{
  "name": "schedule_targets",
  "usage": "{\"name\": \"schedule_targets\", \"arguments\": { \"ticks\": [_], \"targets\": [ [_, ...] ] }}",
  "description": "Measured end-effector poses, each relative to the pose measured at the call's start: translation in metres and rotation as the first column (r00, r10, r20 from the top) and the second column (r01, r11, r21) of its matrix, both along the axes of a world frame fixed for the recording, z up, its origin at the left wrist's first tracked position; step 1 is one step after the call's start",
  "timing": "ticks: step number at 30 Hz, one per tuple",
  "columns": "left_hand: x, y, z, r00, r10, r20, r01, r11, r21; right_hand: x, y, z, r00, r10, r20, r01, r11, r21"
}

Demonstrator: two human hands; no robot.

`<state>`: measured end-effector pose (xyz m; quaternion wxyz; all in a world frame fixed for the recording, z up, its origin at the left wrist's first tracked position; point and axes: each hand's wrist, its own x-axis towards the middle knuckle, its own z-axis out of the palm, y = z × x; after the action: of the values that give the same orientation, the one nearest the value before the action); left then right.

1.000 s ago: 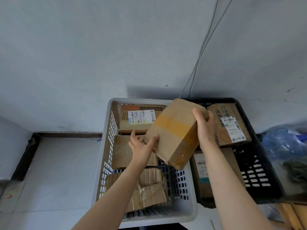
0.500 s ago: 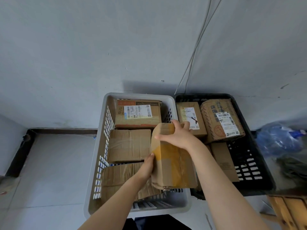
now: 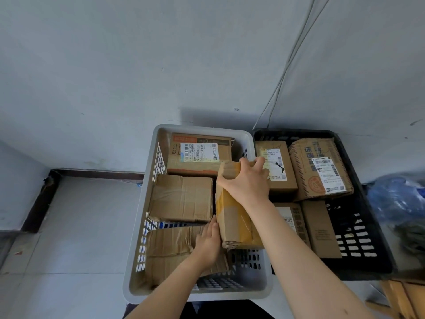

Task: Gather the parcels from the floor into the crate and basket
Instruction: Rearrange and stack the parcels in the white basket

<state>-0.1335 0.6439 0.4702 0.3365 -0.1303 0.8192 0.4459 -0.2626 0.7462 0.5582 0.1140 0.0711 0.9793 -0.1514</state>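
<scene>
Your right hand [image 3: 247, 184] curls its fingers over the far end of the yellow-taped parcel [image 3: 232, 217]. Your left hand [image 3: 208, 244] presses its side, fingers straight, together. It's in the grey basket [image 3: 147, 192], right side.

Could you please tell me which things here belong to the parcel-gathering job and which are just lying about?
Part of the job: grey basket; black crate; taped parcel, gripped by the right hand and pressed by the left hand; packed parcels.

Just lying about: blue bag; wooden planks.
</scene>
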Motion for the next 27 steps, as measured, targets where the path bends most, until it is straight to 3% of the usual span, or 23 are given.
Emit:
{"name": "schedule_targets", "arguments": {
  "ticks": [2, 5, 9, 13, 16, 21, 27],
  "targets": [
    [0.008, -0.01, -0.013, 0.988, -0.09, -0.123, 0.078, 0.992, -0.098, -0.004, -0.003, -0.005, 1.0, 0.012, -0.003, -0.012, 0.999, 0.031],
    [0.01, -0.019, -0.027, 0.977, -0.192, -0.095, 0.175, 0.972, -0.157, -0.01, -0.008, -0.012, 0.999, 0.022, -0.032, -0.021, 0.998, 0.051],
    [0.002, -0.02, -0.015, 0.992, -0.09, -0.094, 0.083, 0.994, -0.069, -0.013, -0.012, -0.021, 0.996, 0.025, -0.081, -0.021, 0.999, 0.047],
    [-0.001, -0.026, -0.014, 0.988, -0.153, -0.038, 0.151, 0.988, -0.044, -0.017, -0.013, -0.03, 0.995, 0.054, -0.081, -0.049, 0.997, 0.057],
    [0.005, -0.027, -0.014, 0.971, -0.237, 0.012, 0.237, 0.966, -0.101, -0.026, -0.013, -0.033, 0.996, 0.058, -0.07, -0.054, 0.997, 0.06],
    [0.013, -0.019, -0.009, 0.965, -0.26, -0.033, 0.247, 0.946, -0.208, -0.025, -0.012, -0.038, 0.994, 0.045, -0.1, -0.041, 0.998, 0.047],
    [0.016, -0.01, -0.006, 0.918, -0.388, -0.075, 0.318, 0.837, -0.445, -0.024, -0.009, -0.043, 0.991, 0.041, -0.129, -0.036, 0.999, 0.035]
  ]
}}
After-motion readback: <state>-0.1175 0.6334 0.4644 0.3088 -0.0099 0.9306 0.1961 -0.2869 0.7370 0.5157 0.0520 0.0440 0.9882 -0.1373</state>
